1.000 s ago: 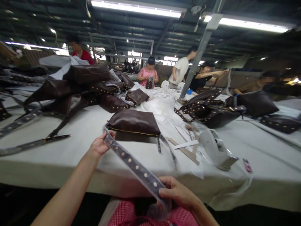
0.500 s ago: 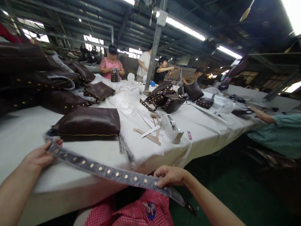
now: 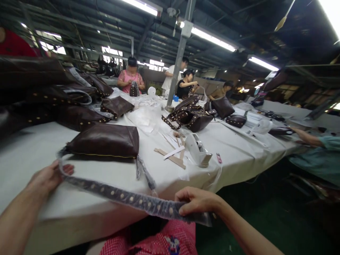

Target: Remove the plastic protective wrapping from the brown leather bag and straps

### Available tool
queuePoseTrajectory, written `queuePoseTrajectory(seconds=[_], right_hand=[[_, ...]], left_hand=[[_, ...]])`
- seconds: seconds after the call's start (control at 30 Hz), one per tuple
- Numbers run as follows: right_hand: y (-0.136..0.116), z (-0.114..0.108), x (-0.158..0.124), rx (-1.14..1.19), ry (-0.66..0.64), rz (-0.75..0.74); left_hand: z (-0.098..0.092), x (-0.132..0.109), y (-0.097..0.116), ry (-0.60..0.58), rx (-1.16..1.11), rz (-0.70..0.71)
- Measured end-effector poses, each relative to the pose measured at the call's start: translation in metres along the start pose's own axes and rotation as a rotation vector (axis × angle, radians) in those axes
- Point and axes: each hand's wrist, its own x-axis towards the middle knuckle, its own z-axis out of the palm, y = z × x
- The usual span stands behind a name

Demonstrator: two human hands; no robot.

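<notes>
Head view: a studded strap (image 3: 119, 194) sheathed in clear film spans the near edge of the desk (image 3: 239, 156), one end pinched by the left hand (image 3: 49, 177), the other by the right hand (image 3: 198, 201), the fingers (image 3: 186, 209) of each closed on it. It sags slightly between them; an even pull from both ends would likely keep the film smooth over the studs. Behind it on the desk lie a brown bag (image 3: 105, 141), to which the strap seems joined, and a tape dispenser (image 3: 198, 150).
</notes>
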Motion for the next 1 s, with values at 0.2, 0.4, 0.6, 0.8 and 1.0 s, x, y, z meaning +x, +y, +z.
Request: queuePoseTrajectory(seconds=[0.2, 0.4, 0.6, 0.8, 1.0], right_hand=[[-0.083, 0.034, 0.030, -0.848, 0.078, -0.386], [-0.134, 0.066, 0.089, -1.088, 0.063, -0.572], [-0.137, 0.041, 0.119, -0.675, -0.221, -0.258], [-0.129, 0.019, 0.124, -0.427, -0.194, -0.059], [-0.123, 0.012, 0.123, -0.361, -0.128, -0.192]], left_hand=[[-0.012, -0.090, 0.003, -0.341, 0.384, 0.609], [-0.015, -0.150, -0.020, -1.224, 0.633, 0.368], [-0.036, -0.124, -0.031, -1.183, 0.719, 0.133], [-0.041, -0.105, -0.039, -1.162, 0.698, 0.124], [-0.038, -0.093, -0.034, -1.114, 0.718, 0.306]])
